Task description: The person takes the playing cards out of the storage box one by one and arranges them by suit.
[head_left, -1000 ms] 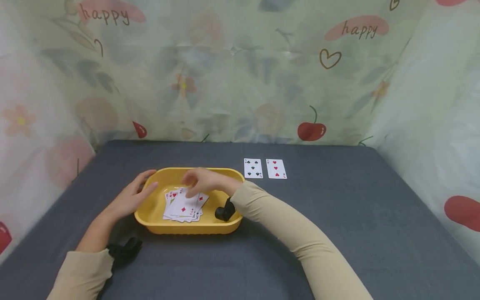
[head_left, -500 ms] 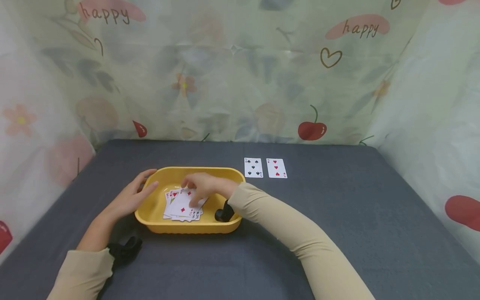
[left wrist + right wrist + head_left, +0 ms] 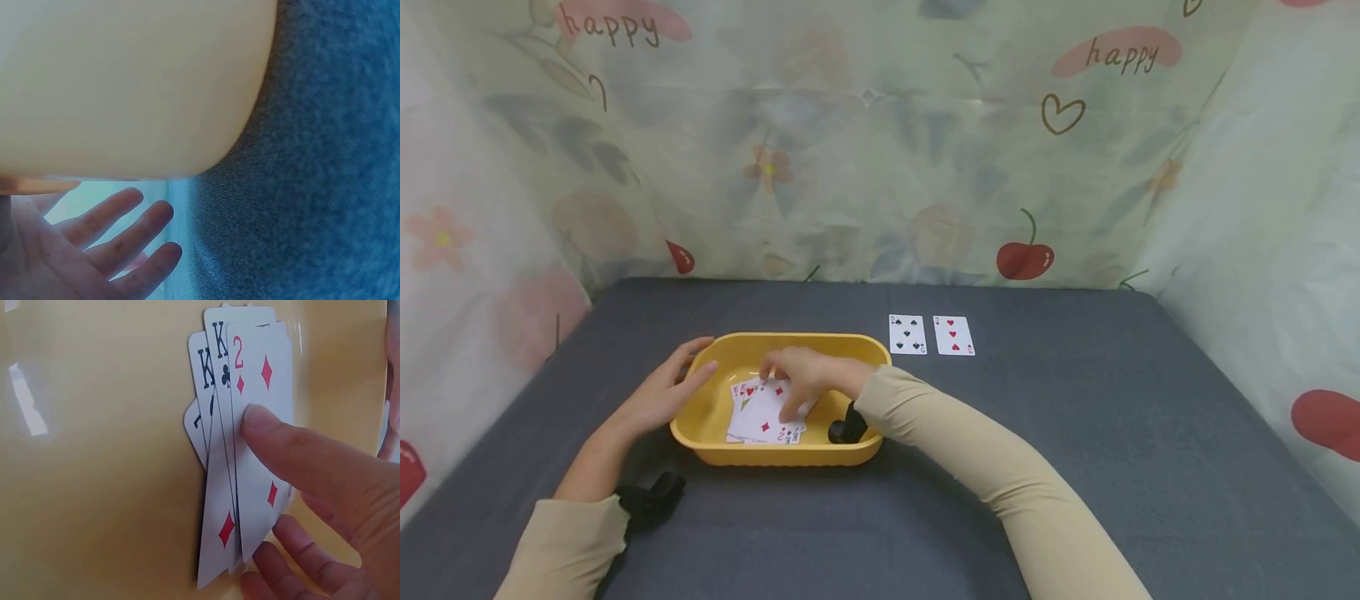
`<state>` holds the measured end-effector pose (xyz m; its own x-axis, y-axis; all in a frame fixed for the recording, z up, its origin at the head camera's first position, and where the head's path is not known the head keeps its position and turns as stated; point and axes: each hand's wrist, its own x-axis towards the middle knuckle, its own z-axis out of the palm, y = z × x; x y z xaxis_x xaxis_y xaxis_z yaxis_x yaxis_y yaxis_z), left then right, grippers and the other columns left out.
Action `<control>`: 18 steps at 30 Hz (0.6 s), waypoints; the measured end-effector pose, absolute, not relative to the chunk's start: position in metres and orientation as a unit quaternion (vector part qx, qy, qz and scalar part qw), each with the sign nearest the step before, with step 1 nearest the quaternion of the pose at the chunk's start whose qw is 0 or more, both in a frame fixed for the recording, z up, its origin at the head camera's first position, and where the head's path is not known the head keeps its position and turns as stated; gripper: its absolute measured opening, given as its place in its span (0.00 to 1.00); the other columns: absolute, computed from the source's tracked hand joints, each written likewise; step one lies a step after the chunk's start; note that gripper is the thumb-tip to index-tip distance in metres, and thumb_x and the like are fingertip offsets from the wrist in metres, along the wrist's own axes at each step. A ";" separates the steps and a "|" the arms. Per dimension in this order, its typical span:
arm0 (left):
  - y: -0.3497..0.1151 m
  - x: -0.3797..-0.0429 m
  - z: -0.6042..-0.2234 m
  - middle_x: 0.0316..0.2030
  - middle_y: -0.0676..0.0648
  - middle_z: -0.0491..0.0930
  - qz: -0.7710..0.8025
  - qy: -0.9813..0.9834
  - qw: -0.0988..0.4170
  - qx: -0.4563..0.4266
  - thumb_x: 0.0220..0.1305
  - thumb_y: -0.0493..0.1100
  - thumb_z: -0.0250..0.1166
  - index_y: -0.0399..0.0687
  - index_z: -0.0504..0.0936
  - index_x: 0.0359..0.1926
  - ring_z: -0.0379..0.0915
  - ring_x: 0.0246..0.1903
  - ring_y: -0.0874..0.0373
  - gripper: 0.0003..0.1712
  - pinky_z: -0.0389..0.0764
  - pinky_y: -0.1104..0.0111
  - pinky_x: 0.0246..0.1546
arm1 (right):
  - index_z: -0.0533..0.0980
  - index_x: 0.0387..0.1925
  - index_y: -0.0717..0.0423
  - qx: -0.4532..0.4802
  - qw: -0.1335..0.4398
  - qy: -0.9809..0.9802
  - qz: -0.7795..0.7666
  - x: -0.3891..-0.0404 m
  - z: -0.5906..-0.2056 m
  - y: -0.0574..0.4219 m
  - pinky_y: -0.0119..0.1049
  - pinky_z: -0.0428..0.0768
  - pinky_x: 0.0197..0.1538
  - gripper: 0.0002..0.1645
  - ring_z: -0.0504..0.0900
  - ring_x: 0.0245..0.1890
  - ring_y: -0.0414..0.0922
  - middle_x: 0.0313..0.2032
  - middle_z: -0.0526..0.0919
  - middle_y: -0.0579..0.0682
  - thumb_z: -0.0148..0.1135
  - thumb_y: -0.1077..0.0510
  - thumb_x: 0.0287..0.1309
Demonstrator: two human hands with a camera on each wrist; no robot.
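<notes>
In the head view a yellow oval tray (image 3: 782, 455) holds a loose pile of face-up playing cards. On top lies the two of diamonds (image 3: 766, 410), with corners of kings (image 3: 204, 369) showing under it in the right wrist view. My right hand (image 3: 807, 375) reaches into the tray and pinches the two of diamonds, thumb on its face and fingers curled at its edge. My left hand (image 3: 658, 393) is at the tray's left end, fingers spread and fairly straight along the rim. The left wrist view shows its fingers (image 3: 128, 244) beside the tray wall.
Behind the tray's right end, a five of spades (image 3: 907, 335) and a three of hearts (image 3: 954, 336) lie side by side on the dark grey tablecloth (image 3: 1075, 400). A printed curtain (image 3: 865, 167) encloses the table at the back and sides.
My right hand has lowered slightly onto the pile, and its thumb has come onto the two of diamonds. That card has shifted a little. My left hand stays put.
</notes>
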<state>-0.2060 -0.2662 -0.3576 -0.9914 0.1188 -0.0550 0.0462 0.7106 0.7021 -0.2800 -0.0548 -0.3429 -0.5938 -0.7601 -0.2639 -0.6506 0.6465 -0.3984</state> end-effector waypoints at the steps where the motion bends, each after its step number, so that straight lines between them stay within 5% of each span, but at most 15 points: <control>1: -0.266 -0.206 -0.357 0.65 0.28 0.56 0.378 0.924 0.048 0.045 0.70 0.59 0.44 0.43 0.45 0.72 0.57 0.62 0.32 0.39 0.65 0.42 0.57 | 0.69 0.54 0.50 -0.402 0.208 0.882 -0.133 -0.280 -0.343 -0.055 0.30 0.71 0.55 0.36 0.71 0.51 0.42 0.54 0.73 0.51 0.75 0.55 0.42; 5: -0.266 -0.206 -0.357 0.64 0.28 0.57 0.376 0.924 0.048 0.044 0.70 0.59 0.44 0.43 0.45 0.72 0.58 0.62 0.32 0.39 0.66 0.43 0.56 | 0.68 0.54 0.50 -0.405 0.211 0.876 -0.156 -0.282 -0.342 -0.054 0.29 0.72 0.52 0.36 0.71 0.50 0.43 0.53 0.73 0.51 0.74 0.56 0.43; 12: -0.266 -0.206 -0.357 0.65 0.28 0.55 0.374 0.925 0.049 0.045 0.70 0.60 0.44 0.43 0.45 0.72 0.57 0.62 0.31 0.39 0.65 0.42 0.57 | 0.66 0.54 0.51 -0.366 0.287 0.843 -0.270 -0.283 -0.341 -0.051 0.34 0.82 0.32 0.33 0.75 0.39 0.43 0.44 0.73 0.51 0.71 0.62 0.46; 18: -0.266 -0.206 -0.356 0.65 0.28 0.55 0.372 0.926 0.051 0.044 0.70 0.60 0.44 0.43 0.45 0.72 0.57 0.62 0.31 0.39 0.65 0.41 0.57 | 0.71 0.50 0.51 -0.372 0.301 0.823 -0.307 -0.288 -0.337 -0.044 0.29 0.78 0.35 0.23 0.76 0.32 0.39 0.38 0.77 0.48 0.67 0.59 0.52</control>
<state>-0.2060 -0.2658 -0.3557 -0.9908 0.1206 -0.0622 0.0441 0.7198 0.6928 -0.2881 -0.0442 -0.3368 -0.5422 -0.7967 -0.2669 -0.4275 0.5350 -0.7287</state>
